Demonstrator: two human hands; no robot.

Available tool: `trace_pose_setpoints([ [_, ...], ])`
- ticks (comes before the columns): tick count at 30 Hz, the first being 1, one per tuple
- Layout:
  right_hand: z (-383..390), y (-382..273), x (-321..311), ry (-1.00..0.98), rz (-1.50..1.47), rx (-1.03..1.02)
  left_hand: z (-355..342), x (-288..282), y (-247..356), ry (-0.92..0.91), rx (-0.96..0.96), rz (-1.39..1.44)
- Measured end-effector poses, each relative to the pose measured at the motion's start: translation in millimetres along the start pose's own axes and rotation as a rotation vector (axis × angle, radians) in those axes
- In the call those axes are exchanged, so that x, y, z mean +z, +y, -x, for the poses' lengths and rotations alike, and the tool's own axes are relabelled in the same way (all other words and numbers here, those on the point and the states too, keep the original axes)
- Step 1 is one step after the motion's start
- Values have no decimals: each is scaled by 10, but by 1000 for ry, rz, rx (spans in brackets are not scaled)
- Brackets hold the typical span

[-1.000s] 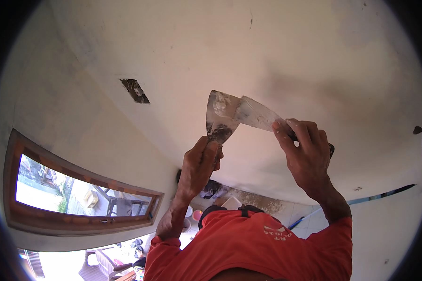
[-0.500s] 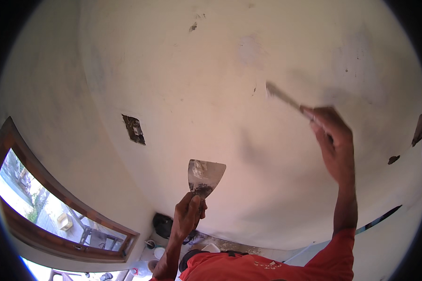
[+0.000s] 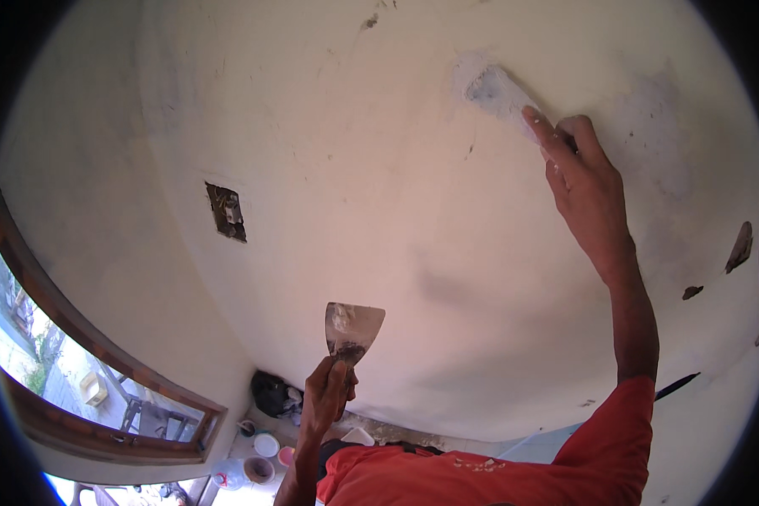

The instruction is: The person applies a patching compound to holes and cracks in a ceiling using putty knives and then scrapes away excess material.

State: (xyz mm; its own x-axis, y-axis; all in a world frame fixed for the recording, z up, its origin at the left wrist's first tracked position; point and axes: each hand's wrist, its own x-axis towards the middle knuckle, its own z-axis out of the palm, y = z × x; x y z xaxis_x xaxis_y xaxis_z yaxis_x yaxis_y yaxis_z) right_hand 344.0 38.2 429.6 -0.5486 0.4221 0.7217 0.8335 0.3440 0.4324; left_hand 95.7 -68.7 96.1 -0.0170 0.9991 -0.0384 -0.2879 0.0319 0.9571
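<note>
A wide putty knife (image 3: 355,325), smeared with pale paste and dark stains, stands upright in my left hand (image 3: 329,390), low in the middle of the view. My right hand (image 3: 586,194) is raised at the upper right, gripping a second putty knife (image 3: 514,101) whose blade lies against the cream wall (image 3: 346,244). A pale, wet-looking patch (image 3: 472,76) shows around that blade's tip. A drier grey patch (image 3: 654,143) is to the right of it.
A rectangular hole (image 3: 228,211) is cut in the wall at left. A wooden-framed window (image 3: 80,346) is at far left. A bucket (image 3: 259,470), clear jug (image 3: 230,474) and black bag (image 3: 271,393) lie below. Smaller holes (image 3: 739,246) are at right.
The two blades have separated. My right hand has moved up the wall with its knife, while my left hand has dropped lower. The view now takes in more upper wall.
</note>
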Motion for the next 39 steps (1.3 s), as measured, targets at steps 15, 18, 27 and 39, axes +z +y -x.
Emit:
trace_pose_setpoints([
  [15,-128,294,84,-59,523,-270,-62,-30,-102,-35,-68,-24],
  [18,51,405,14,-105,576,-222,-71,-45,-138,-13,-76,16],
  [27,176,-187,-187,-22,119,-22,-93,-60,-148,-54,-40,20],
  [39,-343,-541,104,3,52,148,-79,-44,-126,-57,-40,47],
])
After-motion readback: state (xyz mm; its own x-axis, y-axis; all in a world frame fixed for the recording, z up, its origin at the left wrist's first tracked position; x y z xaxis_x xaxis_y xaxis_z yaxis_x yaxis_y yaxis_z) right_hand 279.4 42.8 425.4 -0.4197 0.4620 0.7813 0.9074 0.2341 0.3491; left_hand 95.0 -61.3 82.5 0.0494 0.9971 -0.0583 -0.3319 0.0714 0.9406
